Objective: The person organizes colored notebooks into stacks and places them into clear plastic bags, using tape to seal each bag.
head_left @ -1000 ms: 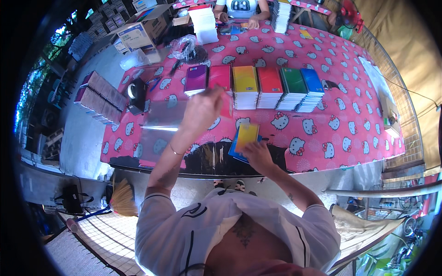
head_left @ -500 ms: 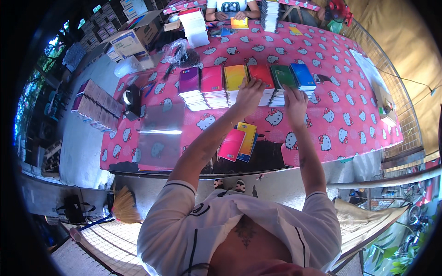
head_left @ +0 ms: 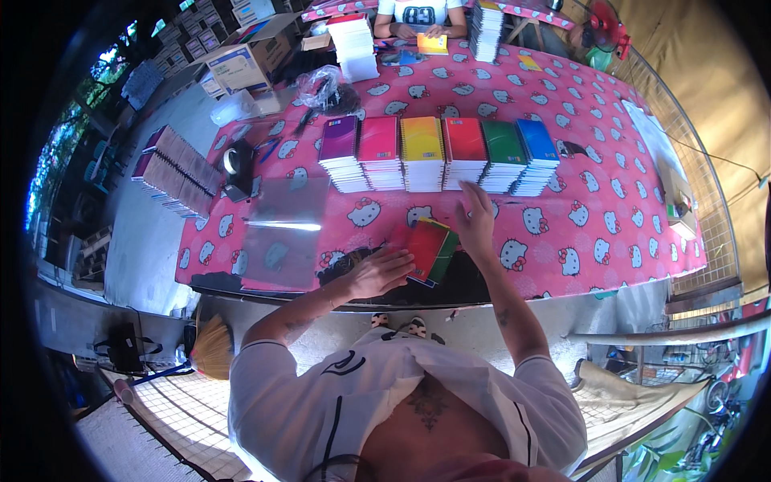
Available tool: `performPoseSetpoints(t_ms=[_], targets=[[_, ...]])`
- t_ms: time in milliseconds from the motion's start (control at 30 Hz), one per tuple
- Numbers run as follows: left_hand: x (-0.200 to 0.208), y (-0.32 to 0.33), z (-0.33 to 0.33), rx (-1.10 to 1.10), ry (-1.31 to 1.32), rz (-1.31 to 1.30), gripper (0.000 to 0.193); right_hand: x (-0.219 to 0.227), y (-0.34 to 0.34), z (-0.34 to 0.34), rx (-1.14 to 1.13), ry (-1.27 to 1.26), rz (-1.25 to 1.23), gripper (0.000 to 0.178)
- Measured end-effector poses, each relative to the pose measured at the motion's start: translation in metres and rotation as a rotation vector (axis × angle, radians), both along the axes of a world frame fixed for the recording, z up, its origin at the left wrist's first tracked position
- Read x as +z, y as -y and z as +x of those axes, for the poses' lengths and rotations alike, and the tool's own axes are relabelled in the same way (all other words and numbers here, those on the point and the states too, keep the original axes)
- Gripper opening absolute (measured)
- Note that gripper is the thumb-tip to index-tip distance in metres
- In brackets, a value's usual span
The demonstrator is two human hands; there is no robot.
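My left hand (head_left: 384, 271) is at the left edge of a red notebook (head_left: 427, 246), its fingers together on the cover and its thumb hidden. This notebook lies over a green notebook (head_left: 446, 255) in a small fanned pile near the table's front edge, with yellow and blue edges showing. My right hand (head_left: 475, 213) is open and empty, just in front of the stacks. Behind it stand a red stack (head_left: 466, 140), a green stack (head_left: 503, 145) and a blue stack (head_left: 536, 143). Further left are a yellow stack (head_left: 422, 140), a pink stack (head_left: 379, 140) and a purple stack (head_left: 339, 140).
A clear plastic sheet (head_left: 281, 253) and a tape dispenser (head_left: 234, 170) lie to the left, beside more stacked notebooks (head_left: 173, 173). Across the pink patterned table (head_left: 534, 221), another person holds a yellow notebook (head_left: 432, 44) between tall stacks. A red fan (head_left: 606, 30) stands far right.
Both hands have come back from the stacks toward me, the left one further, to the small pile. A red and a green notebook now lie over it. My right hand has let go.
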State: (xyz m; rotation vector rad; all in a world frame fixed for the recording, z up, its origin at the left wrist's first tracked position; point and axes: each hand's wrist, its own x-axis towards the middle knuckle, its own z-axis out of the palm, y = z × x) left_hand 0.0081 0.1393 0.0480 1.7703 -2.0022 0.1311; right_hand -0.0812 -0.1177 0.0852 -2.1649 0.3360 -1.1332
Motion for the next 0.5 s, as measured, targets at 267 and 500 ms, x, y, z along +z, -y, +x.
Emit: performPoseSetpoints(t_ms=[267,500], targets=[[0.068,0.085,0.131,0.641,0.261,-0.29,0.043,0.037,0.004,0.084,0.021,-0.172,-0.416,0.038],[0.092,0.046,0.043,0.285,0.003,-0.495,0.03,-0.075,0.029,-0.012,0.431,-0.135,0.316,0.041]])
